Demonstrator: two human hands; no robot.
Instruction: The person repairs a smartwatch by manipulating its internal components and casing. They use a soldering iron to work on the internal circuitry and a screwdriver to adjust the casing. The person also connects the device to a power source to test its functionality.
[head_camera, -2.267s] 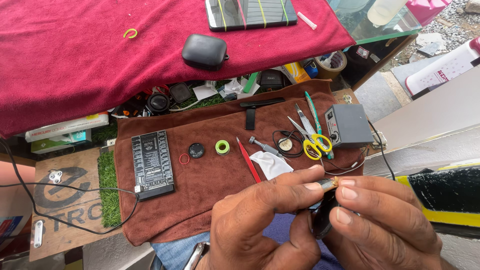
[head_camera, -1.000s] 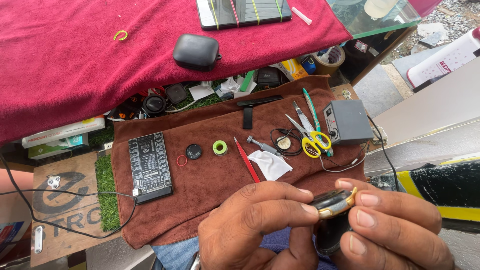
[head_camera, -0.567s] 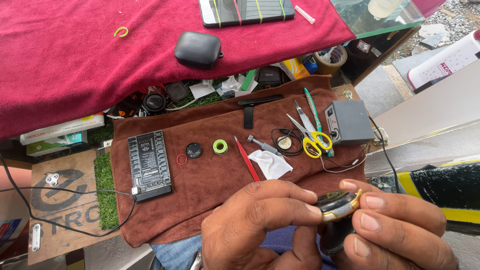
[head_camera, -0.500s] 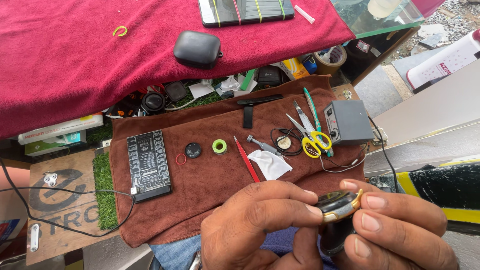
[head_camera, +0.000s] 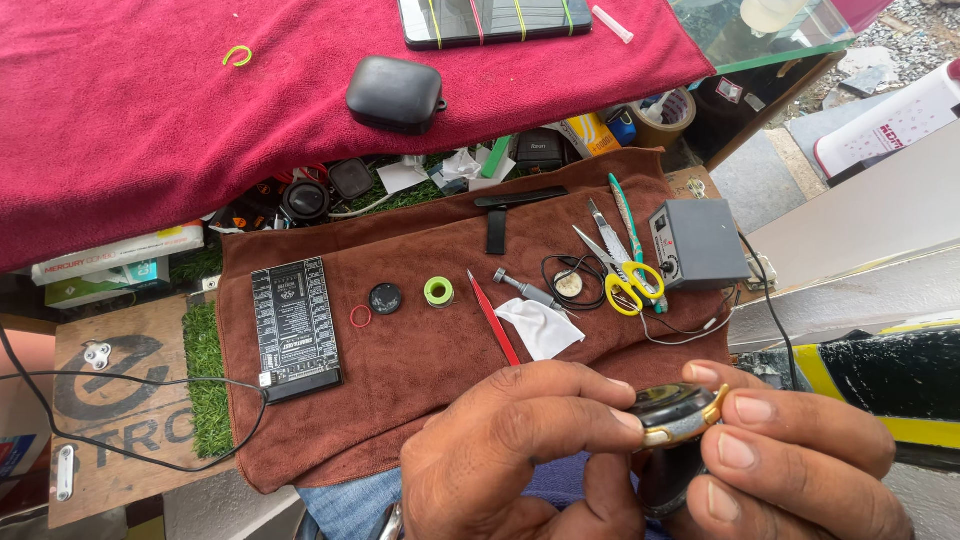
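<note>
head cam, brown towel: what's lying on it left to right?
Black circuit board → red ring → black round cap → green ring → red tweezers → white cloth scrap → yellow-handled scissors → grey box.

Both hands are low and close to the body, drawn together until their fingertips nearly meet. The left hand (head_camera: 520, 450) is turned with its back upward, knuckles raised, the index and middle fingers curled forward and pressing toward the right, the thumb tucked beneath them. The right hand (head_camera: 800, 460) faces it, its fingers stacked one above another and pointing left, nails showing, the topmost fingertip just across from the left index finger. Both pinch at the narrow gap between them. Neither wrist shows.
</note>
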